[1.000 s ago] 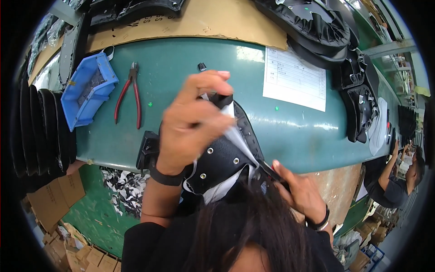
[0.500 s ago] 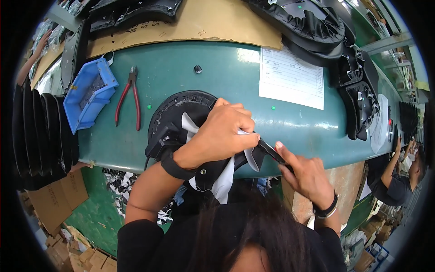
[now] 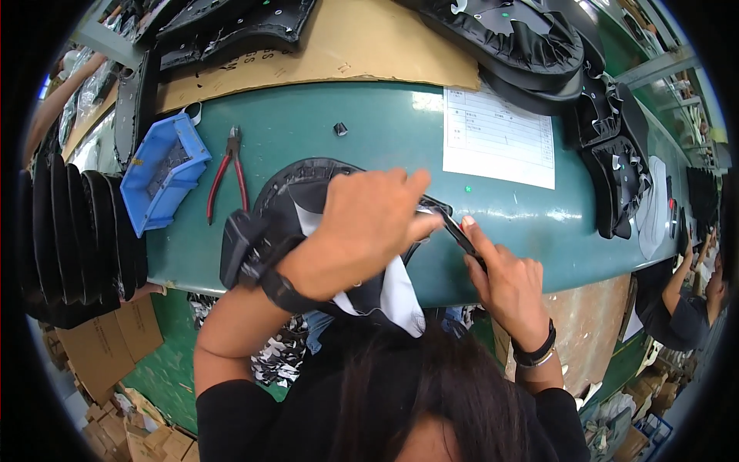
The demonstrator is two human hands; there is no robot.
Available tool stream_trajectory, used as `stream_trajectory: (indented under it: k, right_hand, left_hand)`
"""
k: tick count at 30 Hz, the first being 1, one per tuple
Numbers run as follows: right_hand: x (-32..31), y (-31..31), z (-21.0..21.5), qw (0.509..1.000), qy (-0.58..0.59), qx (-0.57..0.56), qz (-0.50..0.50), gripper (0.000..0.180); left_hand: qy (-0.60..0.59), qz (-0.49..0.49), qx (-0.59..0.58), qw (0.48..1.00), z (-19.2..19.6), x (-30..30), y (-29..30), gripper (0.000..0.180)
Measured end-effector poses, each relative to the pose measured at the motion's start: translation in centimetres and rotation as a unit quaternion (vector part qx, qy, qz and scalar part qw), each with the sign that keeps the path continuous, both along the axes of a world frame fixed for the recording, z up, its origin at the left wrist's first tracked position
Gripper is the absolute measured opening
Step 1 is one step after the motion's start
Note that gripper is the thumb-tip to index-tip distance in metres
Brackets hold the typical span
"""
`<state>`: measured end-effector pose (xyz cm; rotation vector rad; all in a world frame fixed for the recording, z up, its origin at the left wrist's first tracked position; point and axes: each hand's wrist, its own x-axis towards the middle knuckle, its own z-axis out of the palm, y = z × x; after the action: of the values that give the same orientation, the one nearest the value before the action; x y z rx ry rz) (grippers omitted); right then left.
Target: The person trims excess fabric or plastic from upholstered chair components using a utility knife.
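Both hands meet at the frame's centre: the left hand (image 3: 369, 231) lies curled over a black seat cover (image 3: 296, 202) with white lining, gripping its right edge, while the right hand (image 3: 504, 281) pinches a narrow black strip (image 3: 459, 231) at that edge. This cover rests on the green table (image 3: 369, 131), centre-left. It looks light, floppy and stiffest along its stitched rim, probably the best hold. Red-handled pliers (image 3: 227, 173) and 1 blue bin (image 3: 162, 171) sit upper left.

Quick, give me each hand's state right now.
Left hand: closed, gripping the black cover piece.
Right hand: closed, pinching the cover piece's edge with a forefinger along it.
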<state>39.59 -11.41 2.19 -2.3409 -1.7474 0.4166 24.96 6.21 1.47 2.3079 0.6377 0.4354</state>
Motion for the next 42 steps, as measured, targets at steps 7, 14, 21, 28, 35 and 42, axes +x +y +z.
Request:
stream_trajectory:
  k: [7,14,21,28,35,42]
  right_hand:
    - [0.0,0.4,-2.5,0.983,0.174,0.054,-0.016,0.052]
    - [-2.9,0.3,-2.9,0.965,0.23,0.111,-0.061,0.054]
    - [-4.6,-1.2,-3.5,0.962,0.231,0.113,-0.095,0.056]
    - [-2.5,-0.4,-2.0,0.965,0.239,0.037,-0.098,0.054]
    - [2.4,1.9,0.5,0.985,0.145,0.055,0.078,0.052]
    - [3.4,5.1,2.8,0.97,0.029,-0.074,0.228,0.058]
  left_hand:
    - [0.008,-0.053,0.049,0.997,-2.9,-0.3,1.0,0.027]
    - [-0.053,-0.081,-0.053,0.994,-3.3,0.0,2.3,0.031]
    - [-0.074,-0.09,-0.135,0.984,-3.0,0.2,2.9,0.031]
    - [0.057,-0.017,0.147,0.987,-1.2,-1.9,-0.5,0.033]
    - [0.011,0.064,0.059,0.996,-2.1,-3.3,-2.4,0.03]
    - [0.001,0.02,-0.015,1.0,-1.6,-3.9,-1.2,0.029]
